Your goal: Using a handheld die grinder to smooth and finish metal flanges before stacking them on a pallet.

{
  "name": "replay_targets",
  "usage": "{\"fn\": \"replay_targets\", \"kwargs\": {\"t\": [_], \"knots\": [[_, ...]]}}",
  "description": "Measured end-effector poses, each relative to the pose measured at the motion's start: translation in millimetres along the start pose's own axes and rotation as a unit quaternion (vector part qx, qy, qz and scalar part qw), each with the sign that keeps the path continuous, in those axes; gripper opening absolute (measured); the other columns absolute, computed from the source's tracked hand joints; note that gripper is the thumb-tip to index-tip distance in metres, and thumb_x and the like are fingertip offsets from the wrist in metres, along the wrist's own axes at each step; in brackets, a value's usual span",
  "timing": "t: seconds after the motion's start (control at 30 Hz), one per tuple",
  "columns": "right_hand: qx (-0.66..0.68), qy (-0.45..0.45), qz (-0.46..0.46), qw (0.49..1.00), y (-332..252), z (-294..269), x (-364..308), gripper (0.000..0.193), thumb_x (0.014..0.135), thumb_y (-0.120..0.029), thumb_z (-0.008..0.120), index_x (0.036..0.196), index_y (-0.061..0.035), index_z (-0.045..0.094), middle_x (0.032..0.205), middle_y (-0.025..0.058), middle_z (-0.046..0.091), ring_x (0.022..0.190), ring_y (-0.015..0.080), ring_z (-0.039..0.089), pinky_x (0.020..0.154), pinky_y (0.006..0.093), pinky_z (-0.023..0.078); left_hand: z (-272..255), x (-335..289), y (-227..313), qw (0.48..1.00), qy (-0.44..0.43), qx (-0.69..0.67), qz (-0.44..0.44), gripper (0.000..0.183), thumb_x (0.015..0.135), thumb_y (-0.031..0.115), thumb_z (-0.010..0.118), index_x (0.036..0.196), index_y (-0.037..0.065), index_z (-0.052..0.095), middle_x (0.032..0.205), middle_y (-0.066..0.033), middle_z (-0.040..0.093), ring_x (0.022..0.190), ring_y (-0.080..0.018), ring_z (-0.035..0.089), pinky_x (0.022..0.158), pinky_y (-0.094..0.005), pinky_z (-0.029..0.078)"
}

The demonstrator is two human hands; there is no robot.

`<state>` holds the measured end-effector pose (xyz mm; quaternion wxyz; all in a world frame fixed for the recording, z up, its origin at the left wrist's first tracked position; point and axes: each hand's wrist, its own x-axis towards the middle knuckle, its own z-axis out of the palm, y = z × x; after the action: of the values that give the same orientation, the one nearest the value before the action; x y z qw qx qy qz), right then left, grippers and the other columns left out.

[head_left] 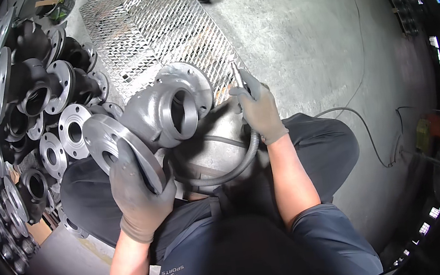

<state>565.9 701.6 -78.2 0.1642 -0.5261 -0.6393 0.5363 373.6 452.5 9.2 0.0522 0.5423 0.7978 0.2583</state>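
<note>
1. Head view, left grip: the gloved left hand (141,188) is partly closed around the rim of a near flange (99,131), fingers laid over its outer face by the bore and thumb against the edge on the other side.
2. That flange belongs to a grey metal casting (143,114), which extends up and to the right from the left grip, between the 2 hands and tilted.
3. At the casting's end away from the left grip is a far flange (203,90) with bolt holes; a round side opening (190,120) faces toward the right hand's side.
4. Right grip: the gloved right hand (259,110) is closed around a slim metal tool (236,75), whose tip points up, beyond the fingers. The tool is apart from the casting, just right of the far flange.
5. Below the right grip, a ribbed hose (230,174) curves down and left, passing under the casting toward the left hand.
6. Beyond both grips lies a patterned metal plate (163,29) on the grey floor (301,34). Whether the far flange touches the plate, I cannot tell.
7. Left of the left grip, many similar flanged castings (31,73) are piled up. Well right of the right grip, a dark cable (364,125) runs over the floor.
</note>
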Motion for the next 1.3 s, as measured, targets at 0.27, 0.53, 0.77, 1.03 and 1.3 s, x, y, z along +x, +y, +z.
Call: {"fn": "replay_targets", "kwargs": {"t": [0.27,0.53,0.77,1.03,1.3], "knots": [[-0.017,-0.027,-0.047,0.998,7,-7,-38,0.056,0.103,-0.011,0.060,0.157,0.0005,0.057,0.102,0.0102,0.079,0.073,0.0123,0.068,0.069,0.0298,0.055,-14,59,0,0.993,0.019,-0.052,-0.101,0.114,0.086,0.016,0.087,0.175,0.002,0.017,0.169,-0.0290,0.046,0.145,-0.0473,0.059,0.112,-0.0462,0.053],[-0.055,-0.036,-0.091,0.994,23,1,-36,0.056,0.103,-0.008,0.058,0.158,0.0001,0.056,0.103,0.0115,0.081,0.072,0.0127,0.068,0.070,0.0306,0.056,-21,54,-37,0.996,-0.003,0.045,0.070,0.118,0.073,0.007,0.088,0.168,-0.014,0.022,0.135,-0.0348,0.063,0.118,-0.0535,0.065,0.105,-0.0514,0.052],[-0.021,-0.071,-0.085,0.994,20,10,-38,0.059,0.102,-0.006,0.057,0.160,0.0027,0.052,0.103,0.0125,0.080,0.069,0.0118,0.067,0.065,0.0293,0.056,-23,49,-26,0.996,-0.025,-0.066,-0.060,0.123,0.069,0.008,0.086,0.171,-0.011,0.019,0.133,-0.0367,0.065,0.118,-0.0483,0.070,0.100,-0.0468,0.057],[0.026,-0.085,-0.067,0.994,17,5,-44,0.056,0.105,-0.006,0.058,0.159,0.0038,0.052,0.104,0.0108,0.079,0.069,0.0097,0.064,0.064,0.0272,0.054,-56,77,-28,0.918,0.023,-0.311,-0.247,0.114,0.083,0.020,0.092,0.172,-0.005,0.026,0.144,-0.0187,0.067,0.123,-0.0222,0.067,0.105,-0.0360,0.055],[-0.027,-0.071,-0.075,0.994,28,11,-36,0.056,0.104,-0.006,0.057,0.160,0.0037,0.052,0.107,0.0125,0.080,0.071,0.0096,0.065,0.068,0.0274,0.055,-52,48,-43,0.984,-0.083,-0.130,-0.087,0.132,0.073,0.018,0.095,0.177,0.001,0.015,0.174,-0.0209,0.039,0.153,-0.0293,0.048,0.128,-0.0457,0.038]]}}
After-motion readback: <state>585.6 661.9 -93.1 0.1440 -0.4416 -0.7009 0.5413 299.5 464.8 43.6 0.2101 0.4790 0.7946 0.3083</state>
